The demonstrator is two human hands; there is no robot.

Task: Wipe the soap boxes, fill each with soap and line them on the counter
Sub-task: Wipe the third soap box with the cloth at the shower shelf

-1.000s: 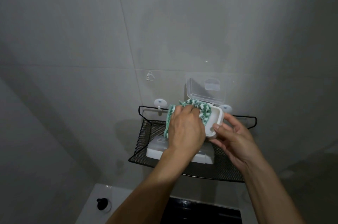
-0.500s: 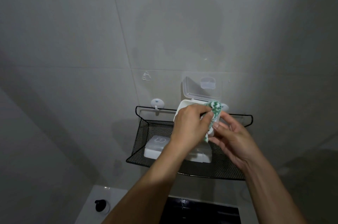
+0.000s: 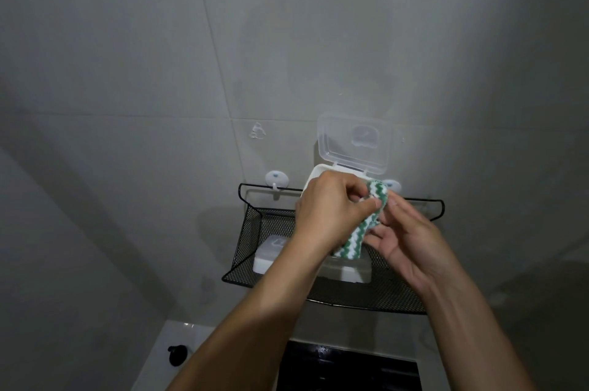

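Light, stiff, likely slick box (image 3: 314, 178) (lid (image 3: 353, 143) up at 12 o'clock): best held by the base walls. Left hand (image 3: 328, 215) pinching soft cloth (image 3: 366, 221); right hand (image 3: 411, 244) fingers loosely spread, steadying.

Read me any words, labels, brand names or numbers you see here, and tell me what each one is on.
No text can be read.
Open soap box lid: an embossed mark in the clear plastic, too faint to read.
Closed soap box in the mesh shelf: a raised mark on its lid, too blurred to read.
Green and white cloth, gripped by the left hand: a zigzag pattern only, no lettering.
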